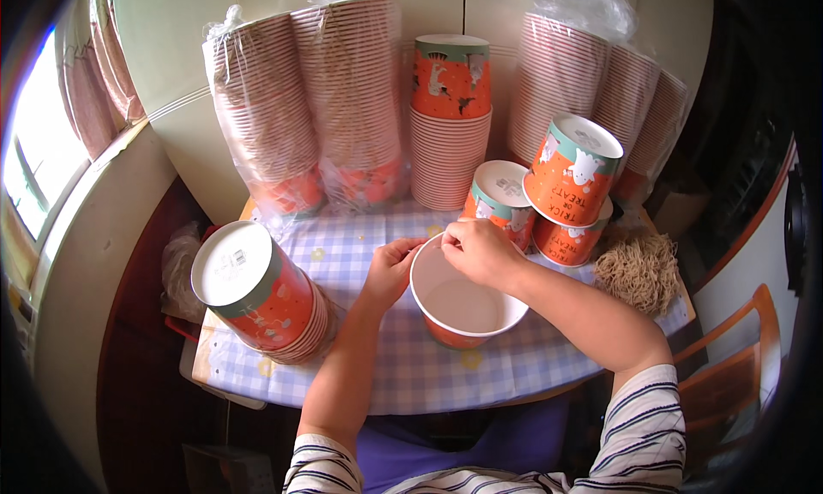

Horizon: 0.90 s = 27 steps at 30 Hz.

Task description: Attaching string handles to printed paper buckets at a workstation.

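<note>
Head view, open bucket: an orange paper bucket (pixel 463 335) with a white inside, standing mouth up at the near middle of the table (pixel 403 387), between the forearms.
Left hand (pixel 393 269): touching the bucket's far left rim, its fingers drawing narrow; whether they are pinching anything is hidden.
Right hand (pixel 482 251): curling closed over the far rim, fingertips reaching just inside; what they are gripping, cannot tell.
Left stack: nested orange-and-green buckets (pixel 270 305), standing upside down, white base uppermost.
Right pile: three upside-down buckets (pixel 573 181), one resting above two others.
Cord: a tangled tan bundle (pixel 639 274), lying at the table's right end, beside the pile.
Back row, centre: a tall unwrapped stack (pixel 451 155), standing upside down.
Back row, sides: nested stacks in clear plastic, two at left (pixel 350 100), more at right (pixel 559 87).
Covering: a blue-and-white checked cloth (pixel 386 357), lying over the table.
Clothing: striped sleeves (pixel 639 430), covering the upper arms.
Right edge: a wooden chair (pixel 744 374), standing beyond the table.
</note>
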Available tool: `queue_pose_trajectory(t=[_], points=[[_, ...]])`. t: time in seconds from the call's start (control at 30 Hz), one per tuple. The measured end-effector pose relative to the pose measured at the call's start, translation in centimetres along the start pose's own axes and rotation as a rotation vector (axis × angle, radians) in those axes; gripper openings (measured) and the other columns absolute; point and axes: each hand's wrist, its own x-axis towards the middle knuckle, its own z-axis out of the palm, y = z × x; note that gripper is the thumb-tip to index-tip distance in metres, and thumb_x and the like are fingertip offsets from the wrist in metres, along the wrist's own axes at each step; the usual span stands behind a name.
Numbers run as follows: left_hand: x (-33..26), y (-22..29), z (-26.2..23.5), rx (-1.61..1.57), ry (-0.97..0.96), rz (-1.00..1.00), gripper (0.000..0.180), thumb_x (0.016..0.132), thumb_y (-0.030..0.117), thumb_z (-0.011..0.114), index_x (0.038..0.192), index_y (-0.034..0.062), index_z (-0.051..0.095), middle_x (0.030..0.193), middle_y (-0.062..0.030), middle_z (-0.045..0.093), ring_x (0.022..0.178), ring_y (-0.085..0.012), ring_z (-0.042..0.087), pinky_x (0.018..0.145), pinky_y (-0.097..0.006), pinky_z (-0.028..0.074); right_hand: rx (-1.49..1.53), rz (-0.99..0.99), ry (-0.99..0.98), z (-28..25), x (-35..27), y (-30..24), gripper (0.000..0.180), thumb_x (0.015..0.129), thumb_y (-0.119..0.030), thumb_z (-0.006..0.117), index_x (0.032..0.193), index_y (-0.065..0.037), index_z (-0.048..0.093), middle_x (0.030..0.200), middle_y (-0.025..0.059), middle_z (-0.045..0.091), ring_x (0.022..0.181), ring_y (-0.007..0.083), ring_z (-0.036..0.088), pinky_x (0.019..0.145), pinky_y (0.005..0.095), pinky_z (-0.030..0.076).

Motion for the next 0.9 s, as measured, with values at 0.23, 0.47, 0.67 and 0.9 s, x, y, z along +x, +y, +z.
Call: queue_pose_trajectory(t=[0.23, 0.47, 0.67, 0.9], points=[[0.0, 0.2, 0.0, -0.001, 0.01, -0.006, 0.024, 0.093, 0.013, 0.056, 0.109, -0.0042, 0.062, 0.098, -0.0074, 0.067, 0.084, -0.0101, 0.062, 0.074, -0.023, 0.05, -0.008, -0.029, 0.019, 0.1, 0.2, 0.0, 0.014, 0.078, -0.013, 0.057, 0.075, 0.0, 0.061, 0.078, 0.0166, 0.062, 0.074, 0.0341, 0.061, 0.066, 0.0438, 0.048], [0.0, 0.4, 0.0, -0.005, 0.006, -0.015, 0.024, 0.093, 0.013, 0.056, 0.109, -0.0042, 0.062, 0.098, -0.0073, 0.067, 0.084, -0.0099, 0.062, 0.074, -0.023, 0.05, -0.054, -0.024, 0.015, 0.3, 0.3, -0.1, 0.015, 0.078, -0.013, 0.057, 0.074, 0.0, 0.062, 0.078, 0.0169, 0.062, 0.074, 0.0339, 0.061, 0.068, 0.0435, 0.049], [0.0, 0.5, -0.2, -0.013, -0.04, -0.002, 0.025, 0.093, 0.012, 0.056, 0.111, -0.004, 0.061, 0.099, -0.0073, 0.066, 0.086, -0.0099, 0.061, 0.075, -0.023, 0.05, -0.074, -0.028, 0.037, 0.4, 0.5, -0.3, 0.017, 0.078, -0.014, 0.057, 0.073, 0.0, 0.064, 0.076, 0.0186, 0.064, 0.074, 0.0346, 0.063, 0.067, 0.0442, 0.05], [-0.1, 1.0, -0.2, 0.046, -0.078, 0.049, 0.024, 0.093, 0.01, 0.055, 0.112, -0.0047, 0.061, 0.099, -0.0056, 0.067, 0.087, -0.009, 0.06, 0.076, -0.022, 0.049, -0.035, 0.011, -0.008, 0.7, 0.7, -0.2, 0.016, 0.076, -0.014, 0.058, 0.072, 0.0, 0.065, 0.072, 0.0191, 0.064, 0.071, 0.0347, 0.063, 0.065, 0.0431, 0.051]])
